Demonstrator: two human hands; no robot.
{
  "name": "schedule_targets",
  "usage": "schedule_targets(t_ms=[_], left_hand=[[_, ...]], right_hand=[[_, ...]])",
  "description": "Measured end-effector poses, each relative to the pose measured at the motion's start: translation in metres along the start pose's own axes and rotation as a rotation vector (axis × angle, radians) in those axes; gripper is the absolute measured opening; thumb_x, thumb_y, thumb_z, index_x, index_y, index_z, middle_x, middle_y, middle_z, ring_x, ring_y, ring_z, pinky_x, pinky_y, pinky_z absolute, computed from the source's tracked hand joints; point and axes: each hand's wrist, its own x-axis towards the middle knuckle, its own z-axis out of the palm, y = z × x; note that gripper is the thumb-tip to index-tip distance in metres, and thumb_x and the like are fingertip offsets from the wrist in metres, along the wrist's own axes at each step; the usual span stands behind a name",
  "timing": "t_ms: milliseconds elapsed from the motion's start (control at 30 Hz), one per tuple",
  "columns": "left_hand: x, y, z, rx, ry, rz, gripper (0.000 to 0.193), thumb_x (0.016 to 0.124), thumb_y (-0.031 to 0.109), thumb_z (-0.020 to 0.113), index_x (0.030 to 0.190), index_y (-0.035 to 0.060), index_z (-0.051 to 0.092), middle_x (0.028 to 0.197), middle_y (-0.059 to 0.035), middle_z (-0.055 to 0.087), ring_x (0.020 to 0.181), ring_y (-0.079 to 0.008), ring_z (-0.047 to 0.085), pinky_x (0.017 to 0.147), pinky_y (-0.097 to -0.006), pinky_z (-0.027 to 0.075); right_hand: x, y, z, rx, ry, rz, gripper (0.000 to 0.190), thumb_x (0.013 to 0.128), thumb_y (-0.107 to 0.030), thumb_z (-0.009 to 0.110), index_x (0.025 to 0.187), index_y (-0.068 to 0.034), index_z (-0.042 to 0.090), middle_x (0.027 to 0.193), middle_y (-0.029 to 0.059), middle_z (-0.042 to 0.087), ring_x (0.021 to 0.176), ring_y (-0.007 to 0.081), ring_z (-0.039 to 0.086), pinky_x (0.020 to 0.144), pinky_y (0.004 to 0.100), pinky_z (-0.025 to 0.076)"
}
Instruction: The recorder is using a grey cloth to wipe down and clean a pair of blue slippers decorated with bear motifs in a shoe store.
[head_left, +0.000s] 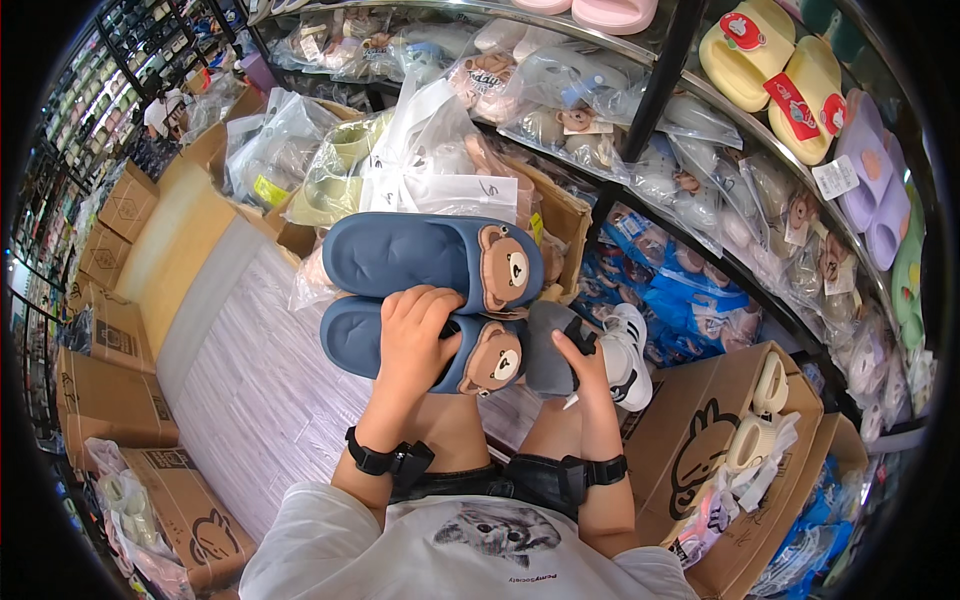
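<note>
My left hand (420, 334) grips the lower of two blue slide slippers (360, 337), its fingers lying over the edge between the pair. Each slipper bears a brown bear face on its strap, and the upper slipper (397, 255) lies alongside, toes pointing right. In my right hand (585, 360) is a dark grey, soft-looking object (551, 349) with a black part, held close to the slippers' toes; its exact kind is unclear. Behind the slippers, a cardboard box (566, 225) holds bagged slippers and a white plastic bag (427, 142) with handwritten marks.
Shelves of bagged slippers (592, 75) curve across the back and right, with yellow slides (750, 52) on top. Blue-wrapped packs (690, 300) fill a lower shelf. An open carton (712, 450) stands at my right; several cartons (112, 397) line the left side.
</note>
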Motion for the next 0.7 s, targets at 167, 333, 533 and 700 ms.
schedule_targets(t_ms=[167,333,533,700], left_hand=[[0.000,-0.001,0.000,0.003,0.001,0.002,0.038,0.059,0.006,0.069,0.096,0.0094,0.060,0.097,-0.0027,0.065,0.096,-0.0216,0.059,0.083,-0.0359,0.039],[0.000,-0.001,0.000,-0.003,0.005,-0.002,0.038,0.060,0.005,0.068,0.096,0.0090,0.060,0.097,-0.0034,0.065,0.096,-0.0223,0.059,0.083,-0.0362,0.039],[0.000,-0.001,0.000,0.002,-0.006,-0.015,0.038,0.060,0.005,0.068,0.096,0.0090,0.060,0.097,-0.0036,0.065,0.097,-0.0226,0.059,0.084,-0.0367,0.039],[0.000,-0.001,-0.002,0.003,-0.022,-0.025,0.035,0.062,0.008,0.069,0.096,0.0082,0.060,0.098,-0.0042,0.065,0.098,-0.0236,0.059,0.085,-0.0366,0.039]], right_hand=[[0.002,0.004,-0.004,0.012,0.004,0.000,0.046,0.081,-0.018,0.075,0.116,0.003,0.055,0.103,0.0053,0.059,0.091,0.0128,0.055,0.081,0.0249,0.044],[0.002,0.006,-0.006,0.026,0.017,0.013,0.048,0.080,-0.021,0.076,0.116,0.004,0.055,0.102,0.0065,0.059,0.091,0.0133,0.056,0.080,0.0249,0.044],[0.004,0.010,-0.009,-0.021,0.029,-0.007,0.048,0.080,-0.021,0.076,0.116,0.004,0.055,0.102,0.0066,0.059,0.091,0.0132,0.056,0.080,0.0250,0.044],[0.003,0.009,-0.009,-0.034,0.039,-0.001,0.049,0.080,-0.021,0.076,0.116,0.004,0.054,0.102,0.0065,0.059,0.091,0.0132,0.056,0.080,0.0249,0.044]])
